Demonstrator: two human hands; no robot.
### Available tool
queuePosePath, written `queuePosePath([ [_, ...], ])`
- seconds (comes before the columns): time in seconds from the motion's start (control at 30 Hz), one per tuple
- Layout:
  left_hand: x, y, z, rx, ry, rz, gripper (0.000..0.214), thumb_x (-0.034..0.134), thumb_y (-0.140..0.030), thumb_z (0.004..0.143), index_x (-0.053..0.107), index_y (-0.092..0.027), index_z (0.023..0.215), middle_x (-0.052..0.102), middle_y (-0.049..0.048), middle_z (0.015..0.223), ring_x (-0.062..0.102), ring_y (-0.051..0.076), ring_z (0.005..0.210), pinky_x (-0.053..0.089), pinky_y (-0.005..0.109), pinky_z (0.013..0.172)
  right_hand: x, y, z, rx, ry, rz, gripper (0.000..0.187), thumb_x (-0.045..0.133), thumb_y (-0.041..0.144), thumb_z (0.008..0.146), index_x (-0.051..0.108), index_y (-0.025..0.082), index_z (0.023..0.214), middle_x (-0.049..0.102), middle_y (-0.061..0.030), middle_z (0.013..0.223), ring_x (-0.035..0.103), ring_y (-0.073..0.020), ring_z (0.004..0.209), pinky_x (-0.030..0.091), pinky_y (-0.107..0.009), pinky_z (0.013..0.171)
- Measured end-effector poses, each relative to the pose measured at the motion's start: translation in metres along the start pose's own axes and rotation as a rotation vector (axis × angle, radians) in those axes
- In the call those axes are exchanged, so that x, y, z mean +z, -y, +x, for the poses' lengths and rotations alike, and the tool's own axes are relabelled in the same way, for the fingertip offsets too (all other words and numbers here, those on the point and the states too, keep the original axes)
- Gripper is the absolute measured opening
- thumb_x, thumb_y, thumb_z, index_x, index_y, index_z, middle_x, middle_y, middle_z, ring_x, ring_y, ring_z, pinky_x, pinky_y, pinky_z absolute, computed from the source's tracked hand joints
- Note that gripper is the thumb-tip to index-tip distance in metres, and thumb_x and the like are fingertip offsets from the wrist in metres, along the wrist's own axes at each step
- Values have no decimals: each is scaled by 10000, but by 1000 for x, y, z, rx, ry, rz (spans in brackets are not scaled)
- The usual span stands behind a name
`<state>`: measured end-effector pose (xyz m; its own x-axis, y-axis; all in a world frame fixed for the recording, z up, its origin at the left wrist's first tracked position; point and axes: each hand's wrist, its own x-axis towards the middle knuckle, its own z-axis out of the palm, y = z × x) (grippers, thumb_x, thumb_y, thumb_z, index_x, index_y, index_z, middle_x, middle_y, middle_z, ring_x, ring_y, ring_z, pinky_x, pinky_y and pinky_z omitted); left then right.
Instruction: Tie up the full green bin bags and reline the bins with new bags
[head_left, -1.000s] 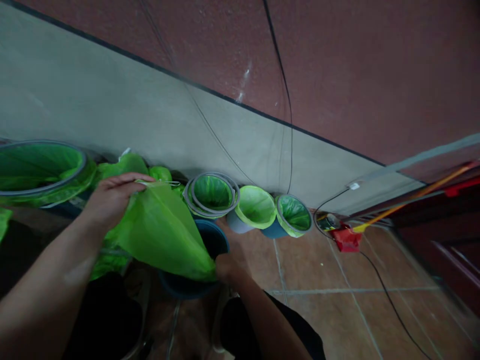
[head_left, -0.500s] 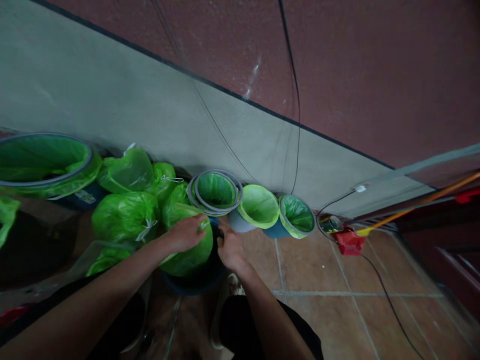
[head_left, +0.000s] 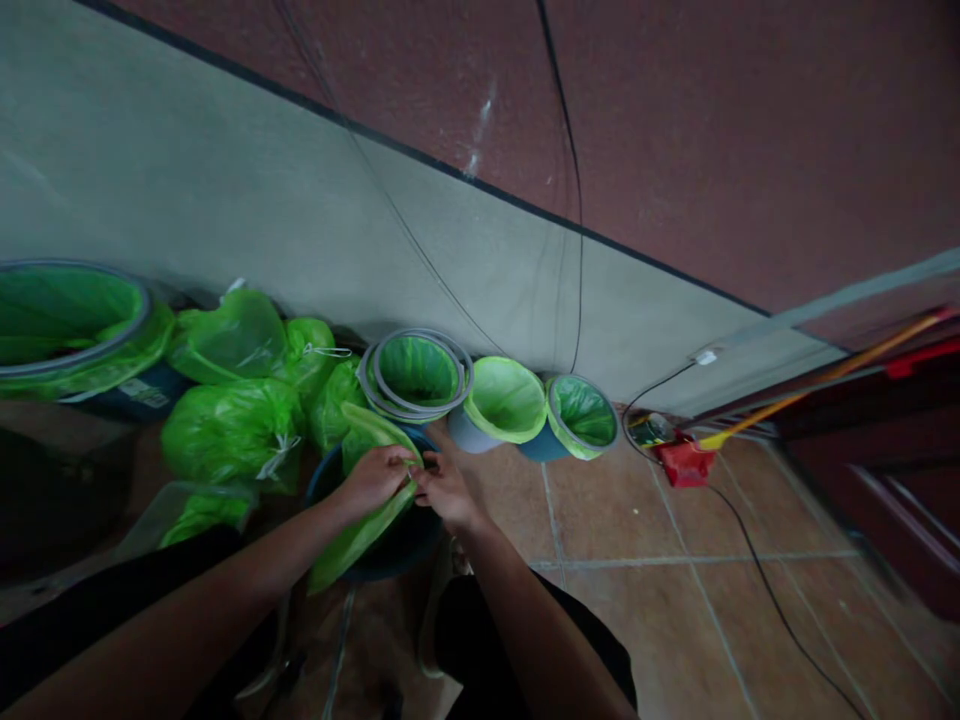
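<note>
A green plastic bag [head_left: 367, 540] hangs loosely over a dark blue bin [head_left: 405, 555] that stands between my feet. My left hand [head_left: 381, 478] is closed on the bag's gathered edge above the bin. Fingers of my right hand [head_left: 444, 490] pinch the same edge close beside the left ones. The exact grip of the fingertips is partly hidden. Just behind the bin, two nested grey-rimmed bins [head_left: 417, 372] hold a green liner. Left of them lie tied green bags, one of them a full bag [head_left: 225, 430] with a white tie.
Along the wall stand a pale bin with a green liner [head_left: 510, 400] and a blue lined bin [head_left: 583, 415]. A large lined bin [head_left: 142, 385] is at the left. A red dustpan [head_left: 686, 462], yellow-orange pole [head_left: 795, 395] and black cable [head_left: 765, 575] lie to the right.
My right hand has moved from the bin's rim to the bag's edge beside my left hand. The bag has shifted from inside the bin to hang spread across its opening. The view has turned slightly.
</note>
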<state>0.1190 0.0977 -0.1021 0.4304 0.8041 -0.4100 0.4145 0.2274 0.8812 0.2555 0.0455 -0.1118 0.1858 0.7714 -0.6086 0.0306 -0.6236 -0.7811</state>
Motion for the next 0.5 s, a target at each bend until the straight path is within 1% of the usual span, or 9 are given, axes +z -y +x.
queuePosePath([
  [0.07,-1,-2,-2,-102,-8,-187,252,489,-300,733,646,-177,887,663,29,682,641,191,652,500,300,634,0,5,-4,70,18,107,427,651,394,895,546,203,1262,658,-33,959,645,-145,750,566,-318,702],
  [0.13,-1,-3,-5,-144,-19,-278,233,509,-386,755,609,-185,815,661,36,705,630,184,646,489,290,604,2,8,-9,109,63,200,343,591,458,931,593,198,1155,659,-29,942,634,-132,724,560,-301,663],
  [0.2,0,-2,-8,-123,-31,-251,260,544,-440,752,595,-185,752,634,32,679,602,174,629,466,280,579,6,7,-12,122,84,249,283,570,442,948,614,195,1078,662,-15,884,622,-118,686,547,-279,638],
  [0.27,2,-1,-9,-89,-25,-180,234,586,-414,726,603,-181,714,595,19,631,569,165,606,437,274,556,11,3,-12,131,63,273,213,631,335,909,622,192,1067,664,3,810,623,-112,658,546,-274,648],
  [0.33,1,1,-8,-76,1,-77,184,588,-353,726,627,-173,738,573,9,606,556,164,590,428,274,546,15,-2,-8,133,22,287,240,685,214,833,633,180,1065,666,14,758,639,-119,652,556,-283,672],
  [0.4,-5,2,-6,-54,1,164,171,548,-276,761,659,-165,830,604,10,635,588,174,613,463,280,589,14,-5,-1,134,-29,281,280,687,158,788,644,170,1065,675,10,752,658,-136,654,569,-295,674],
  [0.47,-18,4,-2,-8,-43,472,232,507,-168,775,676,-154,934,675,42,756,657,204,744,512,319,739,4,-5,5,105,-116,166,296,661,143,791,655,167,1086,696,-12,791,678,-158,672,577,-300,659],
  [0.5,-28,6,-1,9,-69,607,261,501,-118,763,682,-147,949,698,69,824,679,230,831,513,354,823,-5,-4,7,57,-166,38,295,644,133,800,665,166,1092,712,-31,825,692,-174,707,579,-305,671],
])
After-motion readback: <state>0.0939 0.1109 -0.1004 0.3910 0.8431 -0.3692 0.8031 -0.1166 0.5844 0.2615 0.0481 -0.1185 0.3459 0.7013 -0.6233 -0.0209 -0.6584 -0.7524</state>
